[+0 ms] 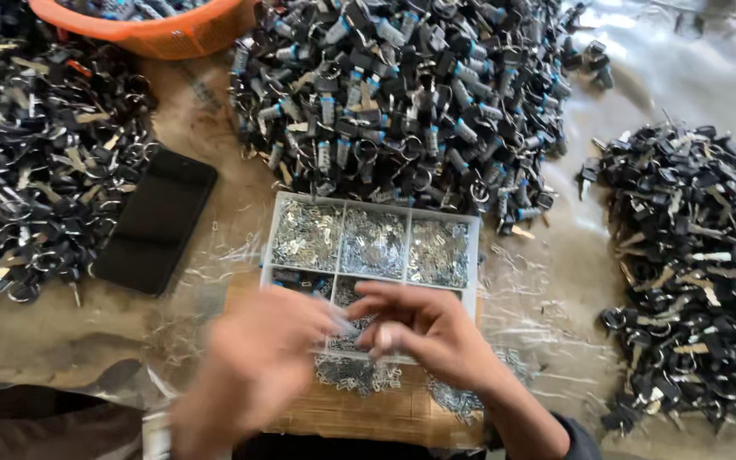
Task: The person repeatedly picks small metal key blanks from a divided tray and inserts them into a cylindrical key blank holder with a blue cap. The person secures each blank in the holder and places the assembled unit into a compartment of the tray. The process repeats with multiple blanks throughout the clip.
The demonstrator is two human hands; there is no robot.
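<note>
- Progress, judged from how things lie: a big heap of lock cylinders with keys (402,94) sits beyond the tray, and smaller heaps lie at the left (36,162) and right (692,264). These look like sorted or finished stock, but nothing shows which heap is done and which is waiting.
- Tray (470,223): a white divided box just in front of the person, its far compartments well filled with small silvery metal parts (372,243). Much of that supply seems unused, so plenty of work appears left.
- Left hand (257,358): blurred by motion, raised over the near left of the tray, fingers pointing toward the right hand. Whether it grips anything I cannot tell.
- Right hand (423,328): sharper, over the tray's near compartments, fingers curled inward and pinched together as if on something tiny; the piece itself is too small to make out.
- Both hands meet at the fingertips above the near middle of the tray.
- Nearby: a black phone (157,221) lies face-down left of the tray, an orange basket (163,34) stands at the far left edge, and clear plastic sheet (547,298) covers the table.
</note>
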